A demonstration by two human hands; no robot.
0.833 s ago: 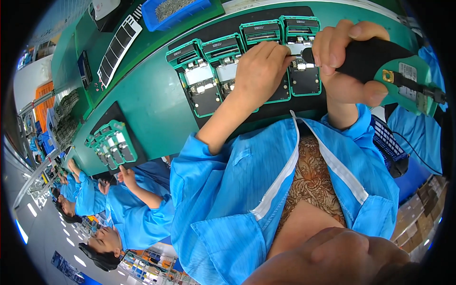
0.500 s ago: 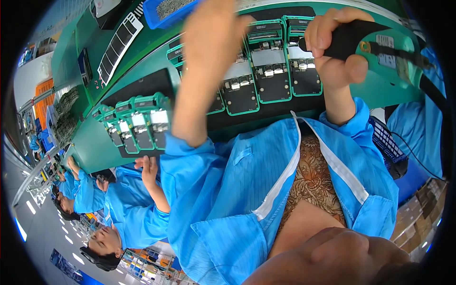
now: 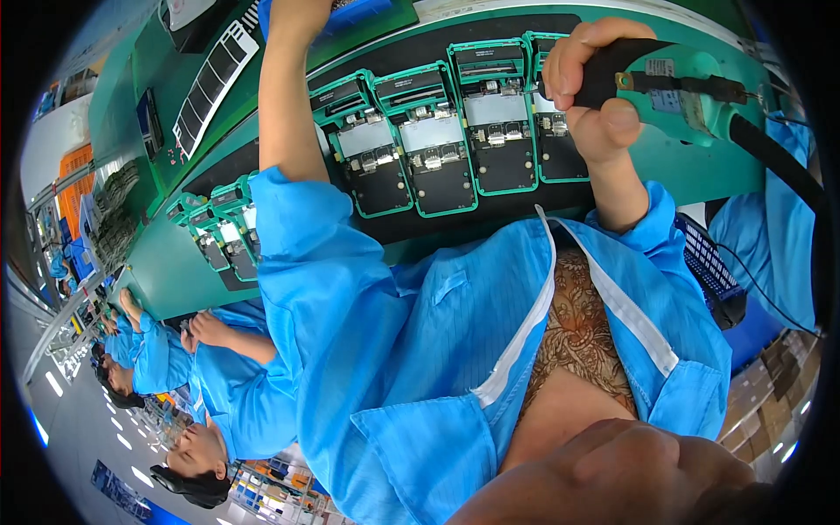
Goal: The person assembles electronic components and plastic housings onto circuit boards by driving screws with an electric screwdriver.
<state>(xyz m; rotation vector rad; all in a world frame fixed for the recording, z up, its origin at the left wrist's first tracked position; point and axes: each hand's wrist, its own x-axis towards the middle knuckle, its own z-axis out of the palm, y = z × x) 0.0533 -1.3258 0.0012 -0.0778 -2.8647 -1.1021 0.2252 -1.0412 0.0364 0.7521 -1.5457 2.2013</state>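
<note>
My right hand [image 3: 597, 101] is wrapped round a green-and-black electric screwdriver [image 3: 696, 92] with a thick black cable at its rear. The front of this tool points left, over the rightmost of several green-framed black device housings [image 3: 499, 131]. These lie side by side on a black mat [image 3: 455, 214], with white panels and small metal parts inside. At the upper left, my left hand [image 3: 297, 19] reaches to a blue bin [image 3: 360, 12]. Its fingers are cut off by the picture's top edge, so their grip is hidden.
A second group of similar housings [image 3: 229, 232] sits further left on the green table [image 3: 166, 271]. Beyond lies a white strip with dark panels [image 3: 214, 87]. Co-workers in blue sit along the left [image 3: 236, 385]. A blue basket [image 3: 710, 262] stands at right.
My left hand has moved up and left from above the housings to the blue bin. The screwdriver in my right hand has shifted slightly left. A co-worker's raised hand has come down.
</note>
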